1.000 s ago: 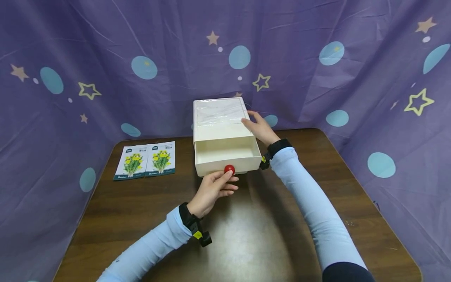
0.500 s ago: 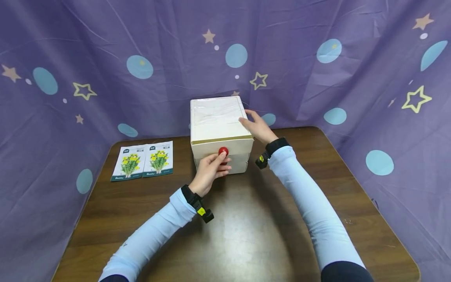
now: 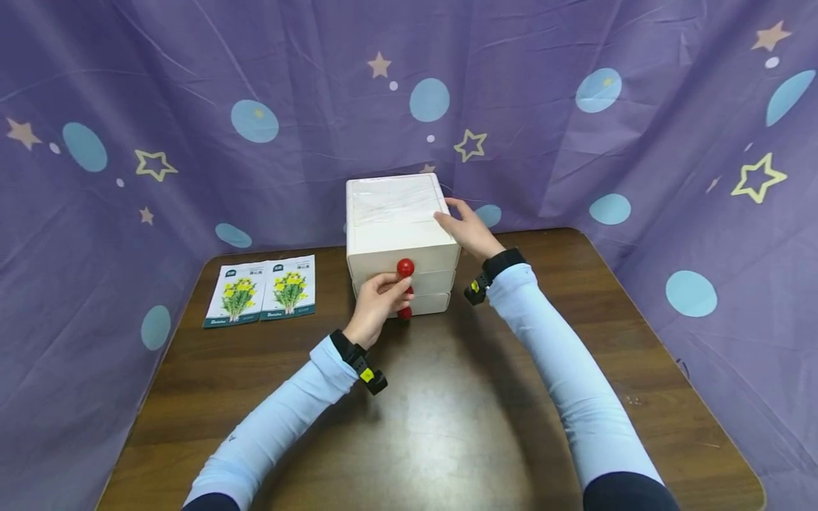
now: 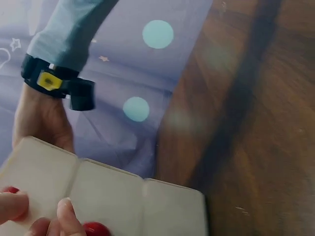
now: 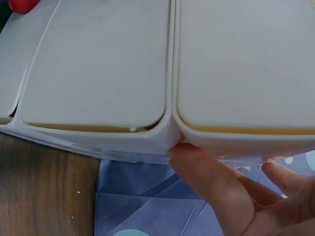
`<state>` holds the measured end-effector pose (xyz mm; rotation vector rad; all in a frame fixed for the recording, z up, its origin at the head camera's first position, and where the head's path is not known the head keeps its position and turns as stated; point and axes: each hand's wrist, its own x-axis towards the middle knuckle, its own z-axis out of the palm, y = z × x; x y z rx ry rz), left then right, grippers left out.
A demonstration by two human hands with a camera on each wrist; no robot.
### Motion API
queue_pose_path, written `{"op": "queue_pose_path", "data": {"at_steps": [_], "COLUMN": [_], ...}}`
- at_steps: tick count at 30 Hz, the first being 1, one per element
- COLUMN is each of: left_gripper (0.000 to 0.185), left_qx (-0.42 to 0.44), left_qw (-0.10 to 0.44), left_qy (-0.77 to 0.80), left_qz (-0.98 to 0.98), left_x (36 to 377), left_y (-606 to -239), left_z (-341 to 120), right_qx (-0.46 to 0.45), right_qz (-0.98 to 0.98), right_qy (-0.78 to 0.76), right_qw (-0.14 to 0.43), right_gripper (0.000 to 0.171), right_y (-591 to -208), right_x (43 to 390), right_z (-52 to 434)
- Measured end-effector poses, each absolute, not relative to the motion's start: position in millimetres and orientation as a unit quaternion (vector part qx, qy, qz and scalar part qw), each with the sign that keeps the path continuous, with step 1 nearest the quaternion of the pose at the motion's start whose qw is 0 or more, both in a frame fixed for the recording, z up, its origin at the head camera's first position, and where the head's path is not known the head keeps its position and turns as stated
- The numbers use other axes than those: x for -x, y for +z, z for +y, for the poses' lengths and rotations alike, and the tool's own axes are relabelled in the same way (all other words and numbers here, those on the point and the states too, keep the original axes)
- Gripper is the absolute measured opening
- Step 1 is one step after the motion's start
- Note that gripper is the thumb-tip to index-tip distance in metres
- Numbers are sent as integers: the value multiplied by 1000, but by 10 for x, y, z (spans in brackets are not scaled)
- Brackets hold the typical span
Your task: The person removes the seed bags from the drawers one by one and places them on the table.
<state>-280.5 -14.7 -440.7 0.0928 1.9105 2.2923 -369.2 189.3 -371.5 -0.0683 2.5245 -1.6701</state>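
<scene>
At the bottom of the head view, two pale blue sleeves are reaching up across the dark wooden table (image 3: 447, 426), each wrist wearing a black band. Just below the middle of the frame, the left hand (image 3: 377, 301) is curling its fingers around the red knob (image 3: 405, 267) on the top drawer's front, pinching it between thumb and fingertips; a second red knob (image 3: 405, 313) is peeking out beneath the hand on a lower drawer. The white drawer box (image 3: 396, 213) is sitting at the centre of the frame near the table's far edge, with all its drawers lying flush. Right of centre, the right hand (image 3: 466, 227) is resting against the box's right side with fingers nearly straight, thumb pressing on the upper edge, bracing rather than gripping. Left of the box, in the middle left of the frame, two seed packets (image 3: 262, 289) are lying flat side by side. Behind everything, a purple curtain (image 3: 575, 128) with stars and blue dots is filling the upper frame.
</scene>
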Motion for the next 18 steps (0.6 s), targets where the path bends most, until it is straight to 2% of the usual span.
{"op": "queue_pose_path", "data": {"at_steps": [5, 13, 18], "left_gripper": [25, 52, 45], "left_qx": [14, 76, 104], "left_qw": [91, 193, 209], "left_qy": [766, 779, 808], "left_qz": [637, 592, 541], "left_x": [2776, 2851, 2912], "left_y": [-4618, -4762, -4733], "left_z": [-219, -223, -166], "right_qx": [21, 14, 17], "right_qz": [829, 823, 826], "right_qy": [-556, -566, -561], "right_qw": [63, 57, 55], "right_gripper": [64, 63, 62], "right_y": [-3729, -3719, -3716], "right_x": [3694, 3699, 3690], "right_z": [1896, 1904, 1882]}}
